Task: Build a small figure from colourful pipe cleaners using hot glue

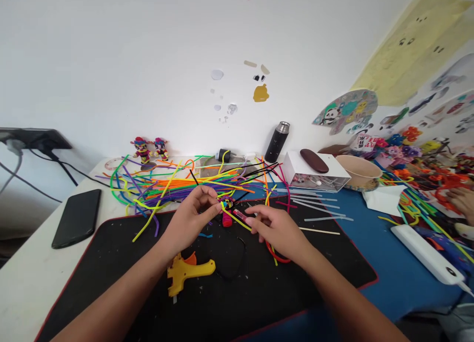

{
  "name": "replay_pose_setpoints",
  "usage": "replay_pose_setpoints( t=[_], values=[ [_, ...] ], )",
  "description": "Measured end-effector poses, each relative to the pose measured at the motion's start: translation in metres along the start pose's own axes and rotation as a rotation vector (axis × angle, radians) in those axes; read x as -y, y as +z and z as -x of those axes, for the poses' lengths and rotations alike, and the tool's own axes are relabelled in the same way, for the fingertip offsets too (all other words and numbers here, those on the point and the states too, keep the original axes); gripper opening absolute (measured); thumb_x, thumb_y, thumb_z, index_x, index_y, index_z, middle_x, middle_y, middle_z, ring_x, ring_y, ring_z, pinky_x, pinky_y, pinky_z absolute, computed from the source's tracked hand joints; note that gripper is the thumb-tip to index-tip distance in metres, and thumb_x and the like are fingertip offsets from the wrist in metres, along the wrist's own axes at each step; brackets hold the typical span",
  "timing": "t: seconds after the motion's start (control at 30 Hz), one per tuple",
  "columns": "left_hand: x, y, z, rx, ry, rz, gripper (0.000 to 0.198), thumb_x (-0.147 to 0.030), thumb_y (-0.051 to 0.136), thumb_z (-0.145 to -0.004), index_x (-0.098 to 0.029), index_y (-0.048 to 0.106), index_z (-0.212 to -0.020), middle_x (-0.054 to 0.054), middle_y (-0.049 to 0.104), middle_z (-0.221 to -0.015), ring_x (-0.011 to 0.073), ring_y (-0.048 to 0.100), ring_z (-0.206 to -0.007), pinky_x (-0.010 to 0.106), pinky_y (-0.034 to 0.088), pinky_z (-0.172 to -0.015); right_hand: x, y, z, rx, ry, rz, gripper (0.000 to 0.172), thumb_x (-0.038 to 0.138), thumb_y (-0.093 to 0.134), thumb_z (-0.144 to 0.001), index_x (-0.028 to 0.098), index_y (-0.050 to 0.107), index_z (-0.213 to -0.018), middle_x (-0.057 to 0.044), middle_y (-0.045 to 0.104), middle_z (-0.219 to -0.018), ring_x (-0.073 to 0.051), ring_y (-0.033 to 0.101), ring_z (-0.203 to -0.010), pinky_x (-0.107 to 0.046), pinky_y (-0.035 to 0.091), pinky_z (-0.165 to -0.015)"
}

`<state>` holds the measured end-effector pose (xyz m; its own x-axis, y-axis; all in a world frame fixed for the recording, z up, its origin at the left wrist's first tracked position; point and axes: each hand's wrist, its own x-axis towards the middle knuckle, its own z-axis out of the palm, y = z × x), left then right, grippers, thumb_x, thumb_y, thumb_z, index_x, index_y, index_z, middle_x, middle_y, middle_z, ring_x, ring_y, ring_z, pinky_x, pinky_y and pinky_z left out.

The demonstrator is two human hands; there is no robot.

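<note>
My left hand (196, 216) pinches a small figure (227, 203) made of bright twisted pieces, mostly yellow, blue and dark. From the figure a yellow pipe cleaner (239, 221) runs down toward my right hand (276, 228). The fingers of that hand are closed around a small red tube (240, 215) whose tip points at the figure. Just below the figure is a red object (227, 219), its kind unclear. A yellow glue gun (188, 273) with an orange trigger lies on the black mat (259, 302), nearer me.
Behind my hands lies a heap of coloured pipe cleaners (177, 189). Two finished figures (148, 149), a black thermos (277, 142) and a white box (296, 171) stand along the wall. Translucent glue sticks (322, 208) lie right. A phone (77, 218) is left. Another person's hand (461, 201) shows far right.
</note>
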<state>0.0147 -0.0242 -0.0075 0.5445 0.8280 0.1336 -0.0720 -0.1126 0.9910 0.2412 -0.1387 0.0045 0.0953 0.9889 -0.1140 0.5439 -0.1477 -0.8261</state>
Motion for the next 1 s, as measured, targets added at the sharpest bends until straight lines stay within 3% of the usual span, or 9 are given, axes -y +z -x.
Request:
replay_pose_setpoints(
  t=[0.13, 0.27, 0.77, 1.0],
  values=[
    [-0.002, 0.005, 0.005, 0.034, 0.015, -0.039, 0.024, -0.033, 0.074, -0.093, -0.022, 0.056, -0.104, -0.002, 0.065, -0.084, 0.0159, 0.062, -0.079, 0.03, 0.046, -0.075, 0.008, 0.027, -0.016, 0.037, -0.031, -0.39, 0.042, 0.054, 0.066, -0.096, 0.017, 0.072, -0.116, -0.001, 0.071, -0.076, -0.013, 0.061, -0.051, -0.024, 0.044, -0.048],
    [-0.004, 0.008, 0.007, 0.045, 0.025, -0.081, 0.019, -0.03, 0.071, -0.095, -0.023, 0.056, -0.103, -0.002, 0.066, -0.085, 0.0163, 0.063, -0.079, 0.031, 0.048, -0.076, 0.014, 0.038, -0.026, 0.039, -0.058, -0.532, 0.043, 0.058, 0.067, -0.094, 0.017, 0.069, -0.109, 0.002, 0.067, -0.069, -0.011, 0.058, -0.046, -0.022, 0.04, -0.044],
    [-0.008, 0.011, 0.007, 0.068, 0.02, -0.141, 0.02, -0.034, 0.071, -0.094, -0.023, 0.056, -0.1, -0.001, 0.066, -0.084, 0.0176, 0.066, -0.08, 0.032, 0.051, -0.078, 0.013, 0.048, -0.028, 0.039, -0.051, -0.55, 0.033, 0.051, 0.07, -0.092, 0.019, 0.067, -0.101, 0.006, 0.062, -0.06, -0.01, 0.054, -0.044, -0.022, 0.039, -0.043],
    [-0.001, 0.007, 0.003, 0.08, -0.076, 0.049, 0.034, -0.048, 0.079, -0.09, -0.021, 0.06, -0.102, -0.001, 0.066, -0.083, 0.0171, 0.063, -0.077, 0.031, 0.051, -0.073, 0.012, 0.05, -0.03, 0.032, -0.032, -0.545, 0.034, 0.053, 0.069, -0.092, 0.019, 0.067, -0.098, 0.007, 0.061, -0.055, -0.01, 0.052, -0.042, -0.022, 0.038, -0.043]
  ],
)
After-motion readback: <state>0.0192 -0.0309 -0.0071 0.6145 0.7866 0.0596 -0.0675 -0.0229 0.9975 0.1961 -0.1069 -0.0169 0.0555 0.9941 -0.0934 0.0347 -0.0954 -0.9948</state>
